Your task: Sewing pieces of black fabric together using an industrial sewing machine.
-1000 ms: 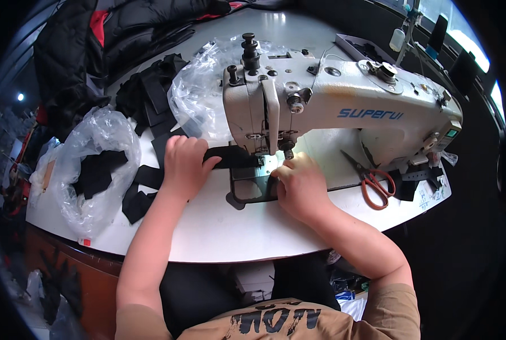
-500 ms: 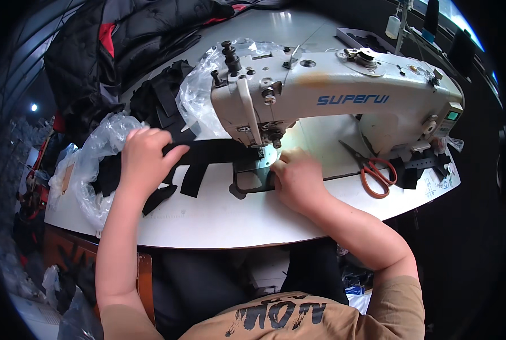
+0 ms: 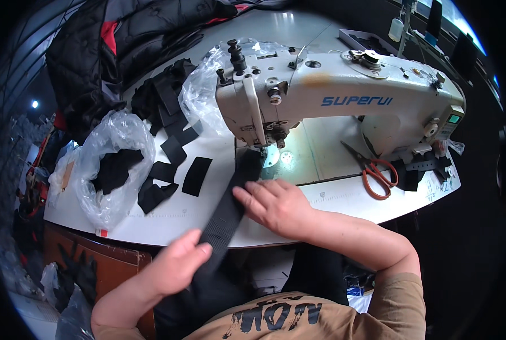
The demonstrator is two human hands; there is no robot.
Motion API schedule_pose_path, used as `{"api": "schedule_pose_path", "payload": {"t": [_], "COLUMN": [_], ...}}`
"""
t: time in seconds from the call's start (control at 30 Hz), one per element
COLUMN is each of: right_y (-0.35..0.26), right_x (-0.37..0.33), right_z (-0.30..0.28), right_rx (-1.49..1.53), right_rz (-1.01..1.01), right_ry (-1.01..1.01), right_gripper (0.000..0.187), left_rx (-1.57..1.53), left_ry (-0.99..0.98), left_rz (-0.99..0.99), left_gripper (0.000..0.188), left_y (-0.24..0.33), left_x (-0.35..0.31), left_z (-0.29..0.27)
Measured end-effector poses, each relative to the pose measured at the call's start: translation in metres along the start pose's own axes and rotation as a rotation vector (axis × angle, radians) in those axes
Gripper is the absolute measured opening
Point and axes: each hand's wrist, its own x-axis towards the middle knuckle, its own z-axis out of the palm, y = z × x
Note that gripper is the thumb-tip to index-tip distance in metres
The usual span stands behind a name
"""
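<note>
A wide black webbing strap [image 3: 225, 212] runs from under the presser foot of the sewing machine [image 3: 343, 90] toward me, over the table's front edge. My left hand [image 3: 179, 262] grips it low down near that edge, thumb on top. Higher up, my right hand [image 3: 281, 208] holds the strap's right side, fingers curled onto it. The strap's near end goes out of sight against my dark trousers. Left of the strap lie several cut black pieces [image 3: 197, 176], apart from it.
Orange-handled scissors [image 3: 380, 179] lie on the right of the white table [image 3: 298, 229]. A clear plastic bag [image 3: 88, 195] with black pieces in it stands at the left. A quilted black garment [image 3: 88, 68] is heaped at the far left; a thread stand [image 3: 403, 28] rises at the back right.
The strap has swung from lying leftward to pointing toward me. My left hand has come down and right, closing on it; my right hand has moved back from the needle onto the strap.
</note>
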Motion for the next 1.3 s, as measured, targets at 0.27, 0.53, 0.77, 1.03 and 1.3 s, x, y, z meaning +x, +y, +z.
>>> {"api": "schedule_pose_path", "payload": {"t": [0.27, 0.53, 0.77, 1.03, 1.3], "right_y": [0.008, 0.01, 0.013, 0.017, 0.018], "right_x": [-0.005, -0.005, -0.008, -0.01, -0.007], "right_z": [-0.009, -0.013, -0.014, -0.008, -0.007], "right_rx": [0.173, 0.209, 0.188, 0.117, 0.085], "right_rz": [-0.202, -0.26, -0.18, -0.052, 0.003], "right_ry": [-0.254, -0.244, -0.251, -0.283, -0.317], "right_gripper": [0.018, 0.02, 0.015, 0.018, 0.018], "left_rx": [1.38, 1.261, 1.241, 1.258, 1.23], "left_ry": [0.423, -0.035, 0.06, 0.149, 0.191], "left_rz": [0.846, 1.101, 1.285, 1.186, 1.184], "left_gripper": [0.017, 0.021, 0.015, 0.021, 0.019], "left_y": [0.014, 0.004, -0.007, 0.0, 0.003], "left_x": [0.055, 0.16, 0.176, 0.202, 0.219], "left_z": [-0.011, -0.017, -0.019, -0.024, -0.028]}}
